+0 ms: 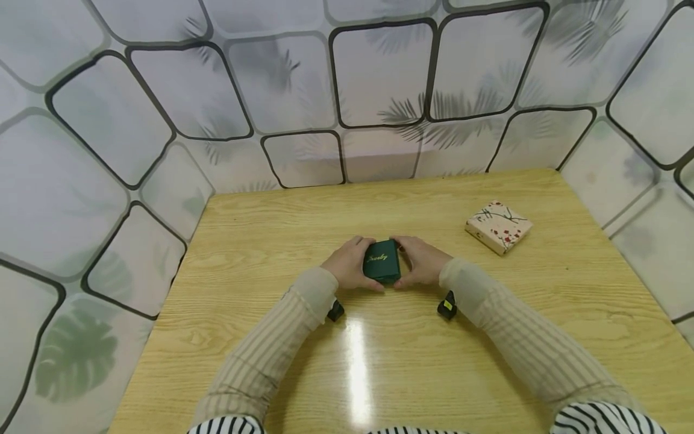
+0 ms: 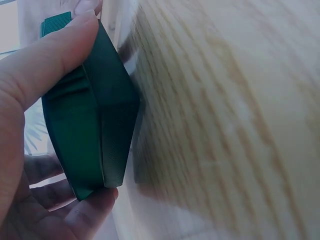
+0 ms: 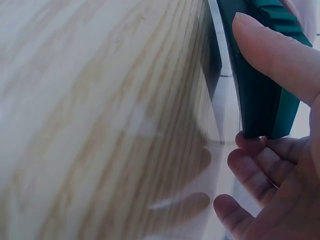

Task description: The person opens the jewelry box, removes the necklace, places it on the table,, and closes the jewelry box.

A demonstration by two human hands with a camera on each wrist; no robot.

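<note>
A small dark green box [image 1: 382, 262] with gold lettering on its lid is between both hands near the middle of the table. My left hand [image 1: 351, 264] grips its left side; in the left wrist view the thumb lies along the near side of the green box [image 2: 75, 135] and the fingers curl at the far side. On the right side my right hand [image 1: 422, 262] pinches it. The right wrist view shows the thumb on the green box [image 3: 257, 95] and fingertips at its far edge, with a narrow gap between box and tabletop.
A flat cream box [image 1: 499, 227] with red blossoms and dark branches lies on the wooden table [image 1: 260, 241], to the right and farther back. Patterned screen panels [image 1: 379, 78] stand behind the table and along both sides. Black wrist cameras hang below both sleeves.
</note>
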